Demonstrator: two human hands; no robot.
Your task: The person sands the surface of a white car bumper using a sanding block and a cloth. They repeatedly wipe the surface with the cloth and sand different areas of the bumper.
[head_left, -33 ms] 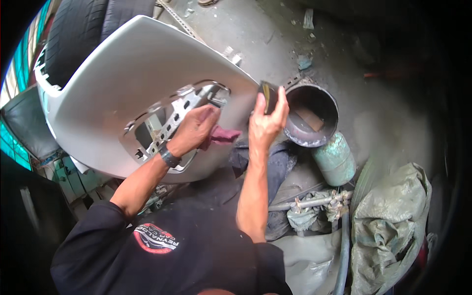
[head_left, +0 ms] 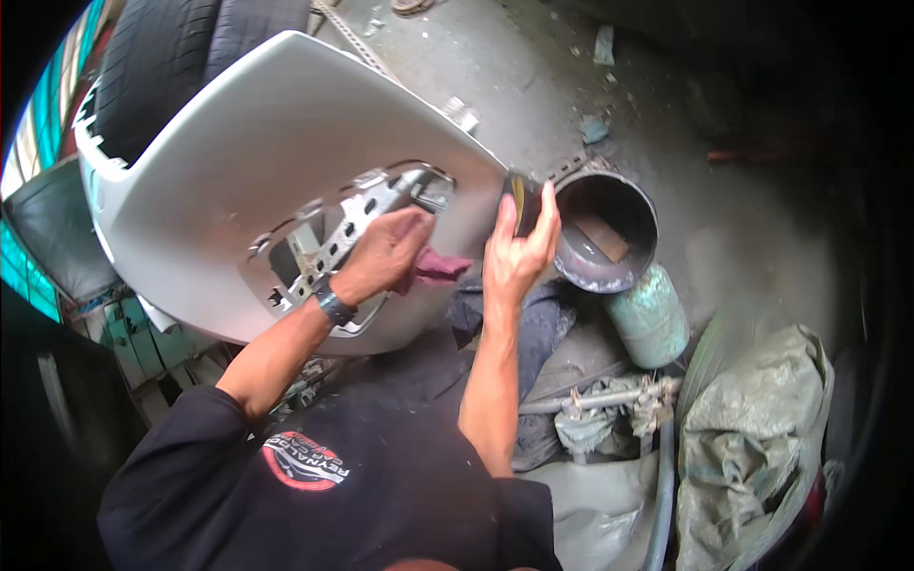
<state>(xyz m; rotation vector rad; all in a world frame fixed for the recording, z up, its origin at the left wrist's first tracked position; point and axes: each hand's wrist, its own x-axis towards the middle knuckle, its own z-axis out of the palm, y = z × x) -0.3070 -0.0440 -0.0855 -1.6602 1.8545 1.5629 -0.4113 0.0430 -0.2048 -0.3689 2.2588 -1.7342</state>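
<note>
Seen from above, a person in a black shirt works on a large pale grey car bumper [head_left: 257, 162] that fills the upper left of the view and leans in front of stacked black tyres [head_left: 162, 57]. The left hand [head_left: 381, 255], with a dark watch [head_left: 335, 307] at the wrist, rests on the bumper's lower edge beside a cut-out opening with a perforated metal bracket [head_left: 352, 224]; its grip is curled closed over a dark red cloth [head_left: 436, 266], which pokes out to the right of the fingers. The right hand [head_left: 519, 252] is raised just right of the bumper's edge, its grip pinching a small dark sanding block [head_left: 524, 202] between thumb and fingertips. Just beyond that hand, on the dusty concrete floor [head_left: 533, 76], stands a round dark bucket [head_left: 609, 228] with a flat scrap inside, and a pale green cylinder [head_left: 649, 319] lies beside it. Crumpled grey sacking [head_left: 752, 428] lies lower right.
</note>
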